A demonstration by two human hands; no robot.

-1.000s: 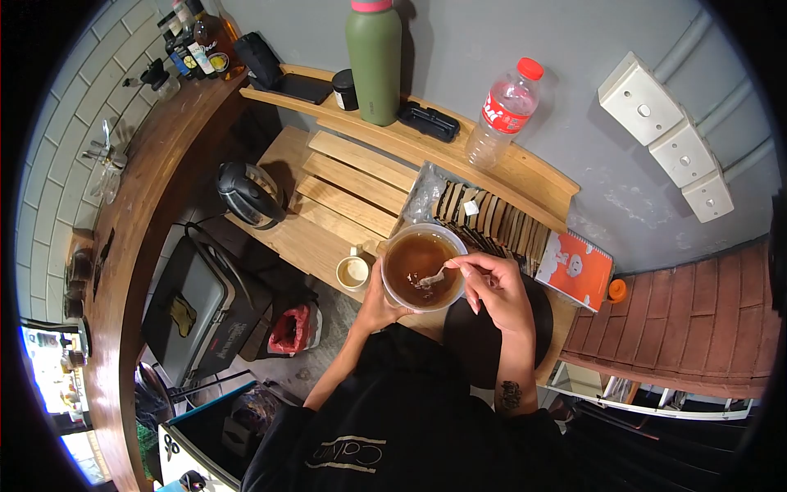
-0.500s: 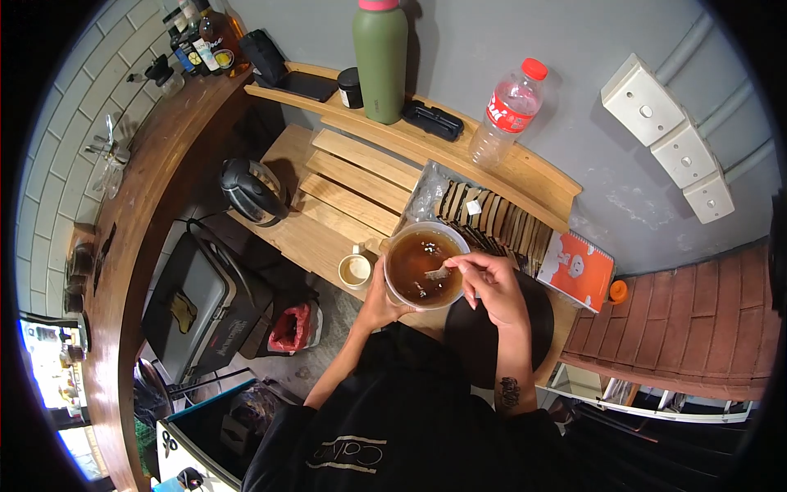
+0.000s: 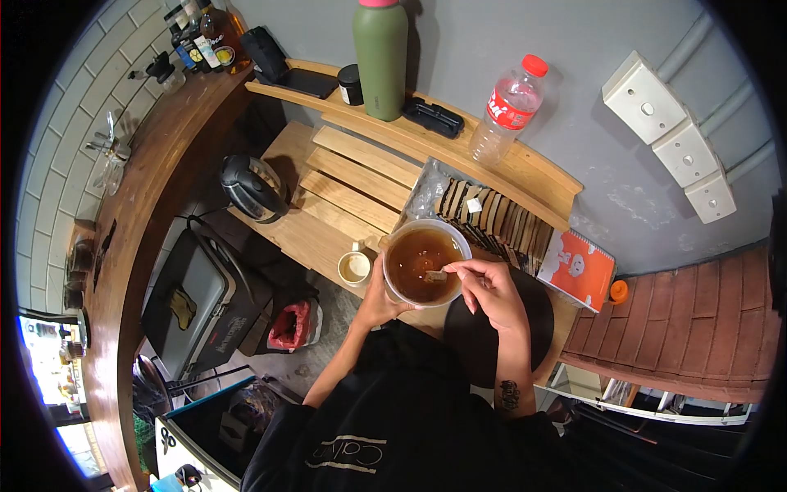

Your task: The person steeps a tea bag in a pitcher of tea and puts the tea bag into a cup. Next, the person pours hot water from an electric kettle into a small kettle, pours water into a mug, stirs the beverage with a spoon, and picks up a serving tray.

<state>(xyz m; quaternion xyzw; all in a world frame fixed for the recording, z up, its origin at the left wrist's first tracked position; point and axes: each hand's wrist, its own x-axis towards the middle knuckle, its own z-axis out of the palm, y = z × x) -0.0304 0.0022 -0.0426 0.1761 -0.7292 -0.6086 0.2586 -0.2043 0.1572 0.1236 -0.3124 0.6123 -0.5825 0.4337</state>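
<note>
A round clear tub of brown liquid (image 3: 414,256) is held up in front of my body. My left hand (image 3: 382,299) wraps round its near left side, with the fingers partly hidden below it. My right hand (image 3: 489,293) is over the right rim, thumb and fingers pinched on a small tea bag (image 3: 435,276) that dips into the liquid. A small cup (image 3: 355,268) with pale contents stands just left of the tub. Behind the tub is a box of packed tea bags (image 3: 495,215). Under my right hand lies a dark round mat (image 3: 525,328).
A black kettle (image 3: 253,189) stands on the wooden table (image 3: 283,238) at the left. On the shelf (image 3: 541,187) are a green flask (image 3: 380,61) and a plastic bottle (image 3: 507,115). An orange notebook (image 3: 576,269) lies right, a red-lined bin (image 3: 288,326) below left.
My right hand has shifted slightly at the rim, and the pinched bag has moved a little within the liquid. The tub and my left hand have barely moved.
</note>
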